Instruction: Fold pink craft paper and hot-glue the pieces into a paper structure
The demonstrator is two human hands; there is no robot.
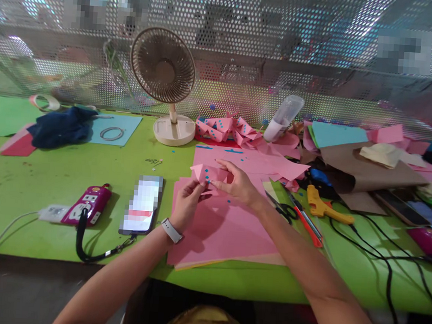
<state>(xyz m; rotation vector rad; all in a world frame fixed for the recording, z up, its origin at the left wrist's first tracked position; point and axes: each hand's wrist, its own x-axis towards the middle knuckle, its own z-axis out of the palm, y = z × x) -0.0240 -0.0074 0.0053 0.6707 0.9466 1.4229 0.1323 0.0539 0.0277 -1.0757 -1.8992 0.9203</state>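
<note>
Both hands pinched one folded pink paper piece (207, 173) above the pink sheet stack (226, 232).

Left hand (187, 202) gripped its lower edge, right hand (238, 183) its right side. Counted: 1 fan (163, 72), 1 phone (142, 204) with the screen blurred, 1 glue gun (326, 205), 1 scissors (284, 211) partly hidden behind the right wrist.

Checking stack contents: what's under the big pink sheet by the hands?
Under the pink sheet, a cream-yellow sheet edge peeks out on the green table. Anything further beneath is covered.

Both forearms angled inward — left hand (188, 199) and right hand (236, 184) meet, fingers pinched shut.
</note>
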